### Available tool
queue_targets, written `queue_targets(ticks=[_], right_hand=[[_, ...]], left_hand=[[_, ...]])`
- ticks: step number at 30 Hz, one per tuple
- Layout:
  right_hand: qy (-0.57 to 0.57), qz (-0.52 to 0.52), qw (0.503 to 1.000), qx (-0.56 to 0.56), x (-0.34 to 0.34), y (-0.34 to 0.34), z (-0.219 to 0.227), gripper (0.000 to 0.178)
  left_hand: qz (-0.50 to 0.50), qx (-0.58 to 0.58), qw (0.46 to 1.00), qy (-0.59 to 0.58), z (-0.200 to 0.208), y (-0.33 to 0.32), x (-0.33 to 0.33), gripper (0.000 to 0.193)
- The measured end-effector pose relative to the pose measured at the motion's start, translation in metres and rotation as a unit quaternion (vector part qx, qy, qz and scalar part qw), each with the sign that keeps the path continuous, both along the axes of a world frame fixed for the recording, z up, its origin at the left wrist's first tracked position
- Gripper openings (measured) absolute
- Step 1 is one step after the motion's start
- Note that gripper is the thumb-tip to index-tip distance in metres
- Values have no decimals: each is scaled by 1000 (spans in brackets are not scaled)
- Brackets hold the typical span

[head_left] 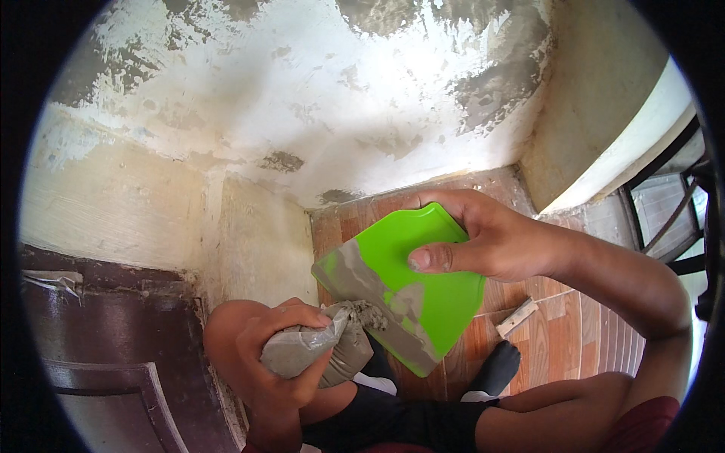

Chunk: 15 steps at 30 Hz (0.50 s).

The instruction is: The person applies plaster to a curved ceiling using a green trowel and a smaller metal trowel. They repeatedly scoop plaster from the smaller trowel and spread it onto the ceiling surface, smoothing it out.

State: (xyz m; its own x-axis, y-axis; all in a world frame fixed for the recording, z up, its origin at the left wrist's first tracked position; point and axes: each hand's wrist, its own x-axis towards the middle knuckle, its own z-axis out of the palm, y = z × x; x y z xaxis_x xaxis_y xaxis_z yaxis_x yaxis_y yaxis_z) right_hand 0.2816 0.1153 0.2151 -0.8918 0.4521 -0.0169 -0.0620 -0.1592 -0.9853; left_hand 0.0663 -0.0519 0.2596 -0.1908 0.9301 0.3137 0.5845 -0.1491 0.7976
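Observation:
My right hand [491, 238] grips a bright green plastic putty spreader [389, 253], thumb flat on its upper face and the fingers behind it. A band of grey paste coats the spreader's lower left edge, with another smear near its middle. My left hand [257, 340] is closed around a clear plastic bag [298, 349] full of grey paste, in front of my bent knee. At the bag's open end a lump of grey paste [368, 314] sticks out against the spreader's coated edge; I cannot tell whether they touch.
Ahead rises a white wall [287, 113] with peeling paint and grey patches. A dark brown panelled door [113, 340] stands at the left. On the brown tiled floor [559, 325] a small block-like piece [517, 318] lies near my dark-socked foot [498, 368]. A dark-framed object [668, 211] is at the right.

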Motion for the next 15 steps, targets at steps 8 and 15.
queue_targets(ticks=[8,15], right_hand=[[-4,25,999,-30,2,5,-5,52],[54,1,992,-113,10,10,-12,51]], left_hand=[[25,40,998,38,-7,-2,-7,32],[230,-23,973,-11,2,3,3,32]])
